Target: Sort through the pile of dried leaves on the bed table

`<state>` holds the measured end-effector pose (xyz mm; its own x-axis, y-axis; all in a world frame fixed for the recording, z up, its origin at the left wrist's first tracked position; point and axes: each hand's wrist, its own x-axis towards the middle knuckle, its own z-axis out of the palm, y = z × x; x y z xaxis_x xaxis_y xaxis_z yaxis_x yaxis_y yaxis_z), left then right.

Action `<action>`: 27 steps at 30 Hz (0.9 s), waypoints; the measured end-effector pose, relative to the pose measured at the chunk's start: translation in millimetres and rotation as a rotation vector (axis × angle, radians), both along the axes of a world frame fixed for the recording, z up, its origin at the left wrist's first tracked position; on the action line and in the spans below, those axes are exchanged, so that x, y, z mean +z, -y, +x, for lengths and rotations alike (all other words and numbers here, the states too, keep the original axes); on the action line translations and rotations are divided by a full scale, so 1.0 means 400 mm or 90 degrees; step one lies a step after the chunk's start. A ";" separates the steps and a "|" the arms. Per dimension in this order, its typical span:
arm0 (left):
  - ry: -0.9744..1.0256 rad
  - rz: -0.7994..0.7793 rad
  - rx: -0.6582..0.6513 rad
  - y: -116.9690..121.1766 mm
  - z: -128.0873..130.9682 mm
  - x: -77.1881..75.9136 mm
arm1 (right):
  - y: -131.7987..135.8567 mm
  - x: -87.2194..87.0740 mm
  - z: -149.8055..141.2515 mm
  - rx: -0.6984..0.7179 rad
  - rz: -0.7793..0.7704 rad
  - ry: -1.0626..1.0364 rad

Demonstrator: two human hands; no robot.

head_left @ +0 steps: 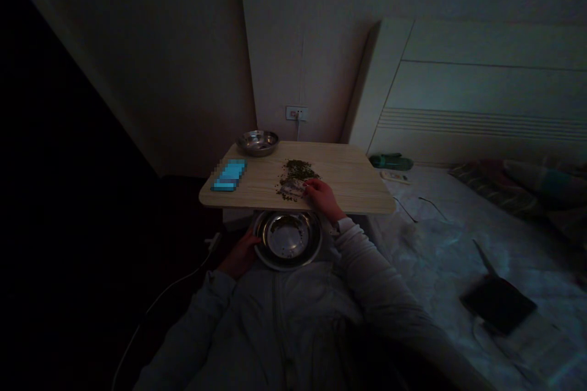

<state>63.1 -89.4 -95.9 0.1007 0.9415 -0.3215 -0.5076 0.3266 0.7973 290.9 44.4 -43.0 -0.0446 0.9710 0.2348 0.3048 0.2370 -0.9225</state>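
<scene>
My right hand [321,197] pinches the end of a flat, pale, patterned piece like a card [292,187]. It lies low over small dark green grains [300,168] heaped loosely on the wooden tabletop [353,180]. Some grains are scattered around the card near the front edge. Below that edge, a wide steel bowl [288,261] sits at my lap with a few specks inside. My left hand [243,252] holds its left rim, the fingers partly hidden in shadow.
Another steel bowl [257,143] stands at the table's back left corner. In front of it lies a lit, pixelated phone [230,175]. To the right, a bed holds a green bottle [391,162], a remote [395,178], glasses and a dark device [498,303]. A white cable [174,283] runs at left.
</scene>
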 end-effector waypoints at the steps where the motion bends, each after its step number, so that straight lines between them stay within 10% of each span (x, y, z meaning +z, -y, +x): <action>1: 0.002 0.002 0.001 -0.001 0.000 -0.002 | -0.001 -0.001 0.001 0.004 0.005 0.000; 27: 0.010 -0.012 0.000 0.005 0.003 0.014 | 0.005 0.003 0.000 0.027 -0.009 0.061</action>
